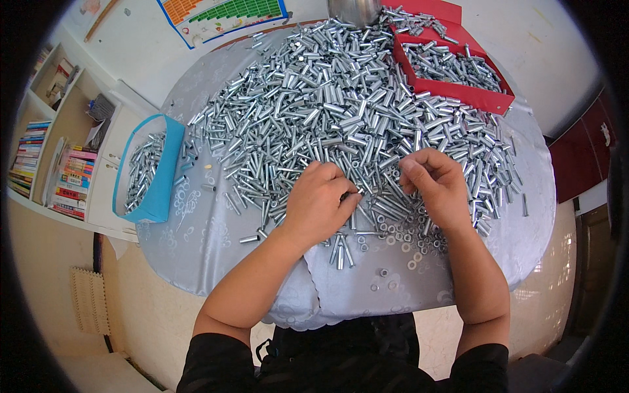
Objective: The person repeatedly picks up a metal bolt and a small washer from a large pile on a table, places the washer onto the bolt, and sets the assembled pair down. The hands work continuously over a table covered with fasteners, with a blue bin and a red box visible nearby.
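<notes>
A large heap of silvery metal bolts and sleeves spreads over the table. At its near edge, my left hand is closed, thumb and fingers drawn together just above the bolts. My right hand hovers over the heap a little to the right, its thumb and index finger pinched together. Whatever either set of fingertips may hold is too small or too hidden to make out. Between my forearms lie loose washers and nuts. Several bolts lie in a small cluster below my left hand.
A blue fabric bin holding metal pieces stands at the left. An open red box full of bolts sits at the back right, beside a metal container. The grey tablecloth hangs over the near edge. Bookshelves stand left.
</notes>
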Demonstrator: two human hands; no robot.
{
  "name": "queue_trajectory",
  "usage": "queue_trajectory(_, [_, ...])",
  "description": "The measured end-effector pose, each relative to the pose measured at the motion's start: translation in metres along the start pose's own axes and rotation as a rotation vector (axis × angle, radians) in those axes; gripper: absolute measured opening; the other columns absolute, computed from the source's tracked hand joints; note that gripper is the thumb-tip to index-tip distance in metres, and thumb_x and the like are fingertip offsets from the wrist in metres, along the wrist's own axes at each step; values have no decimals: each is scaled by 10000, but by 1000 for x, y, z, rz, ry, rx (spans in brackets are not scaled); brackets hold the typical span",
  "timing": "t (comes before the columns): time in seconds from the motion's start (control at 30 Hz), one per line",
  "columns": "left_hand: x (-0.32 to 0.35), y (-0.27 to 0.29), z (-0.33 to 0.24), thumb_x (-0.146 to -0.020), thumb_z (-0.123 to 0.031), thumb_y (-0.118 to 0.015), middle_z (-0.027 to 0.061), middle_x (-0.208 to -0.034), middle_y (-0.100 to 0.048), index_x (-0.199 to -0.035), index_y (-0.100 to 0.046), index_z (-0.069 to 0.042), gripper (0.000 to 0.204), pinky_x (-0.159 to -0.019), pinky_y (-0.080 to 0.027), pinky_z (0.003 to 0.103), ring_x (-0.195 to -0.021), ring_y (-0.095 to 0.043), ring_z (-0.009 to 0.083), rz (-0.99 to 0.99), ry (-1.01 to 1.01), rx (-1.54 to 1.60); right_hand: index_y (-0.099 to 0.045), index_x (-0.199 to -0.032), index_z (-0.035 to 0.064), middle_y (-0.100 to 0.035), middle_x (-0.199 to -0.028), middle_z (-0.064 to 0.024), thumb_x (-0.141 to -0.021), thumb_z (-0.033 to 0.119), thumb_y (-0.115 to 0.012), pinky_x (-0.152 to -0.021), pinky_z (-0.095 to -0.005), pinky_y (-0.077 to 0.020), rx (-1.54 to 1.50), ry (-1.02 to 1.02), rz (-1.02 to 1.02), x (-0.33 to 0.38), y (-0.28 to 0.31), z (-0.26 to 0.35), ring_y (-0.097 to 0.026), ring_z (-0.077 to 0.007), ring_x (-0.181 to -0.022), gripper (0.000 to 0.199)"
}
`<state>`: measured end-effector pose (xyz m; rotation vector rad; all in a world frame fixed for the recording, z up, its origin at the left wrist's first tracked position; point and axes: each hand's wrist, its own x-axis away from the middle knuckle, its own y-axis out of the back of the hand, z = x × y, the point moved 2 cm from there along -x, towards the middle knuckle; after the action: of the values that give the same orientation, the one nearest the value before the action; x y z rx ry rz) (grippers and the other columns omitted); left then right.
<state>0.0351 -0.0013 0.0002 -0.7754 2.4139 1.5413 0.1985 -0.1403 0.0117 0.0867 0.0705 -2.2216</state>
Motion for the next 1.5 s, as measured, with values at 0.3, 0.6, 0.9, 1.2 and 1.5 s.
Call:
queue_trajectory(0.3, [-2,0,-7,-716,-192,-755,67,-789,-586,-713,-691,-61,146,-705,-441,384,-785,-538,276,41,58,-40,-644,-909,-12,-640,-742,-18,-909,92,-627,-587,-215,-446,57,2,49,4,-7,0,-555,-57,-646,105])
queue_trajectory(0.6, [0,2,15,-825,-74,-692,39,-766,-619,-820,-628,-50,68,-583,-457,253,-658,-574,135,-263,391,547,-714,-909,65,-633,-775,-76,-765,35,-727,-614,-285,-483,501,310,213,9,-16,11,-609,-184,-676,147])
queue_trajectory(0.9, [-2,19,34,-915,-65,-615,134,-948,-695,-1117,-590,28,224,-621,-543,258,-684,-629,129,-565,587,1179,-704,-979,125,-591,-963,-51,-709,83,-627,-776,-349,-499,940,664,509,24,-48,0,-597,-237,-890,284])
queue_trajectory(1.2, [0,18,26,-931,-47,-575,169,-998,-682,-1113,-576,29,197,-685,-582,287,-798,-685,183,-528,589,1244,-675,-934,99,-605,-1027,-68,-753,102,-598,-802,-364,-492,965,704,548,24,-47,4,-597,-238,-920,196])
queue_trajectory(1.5, [1,12,12,-937,-27,-554,173,-1048,-669,-1098,-581,27,172,-771,-593,312,-888,-693,219,-358,643,1377,-571,-1132,-15,-677,-965,-97,-928,32,-589,-782,-290,-527,-185,35,11,3,-23,-8,-655,-166,-861,210])
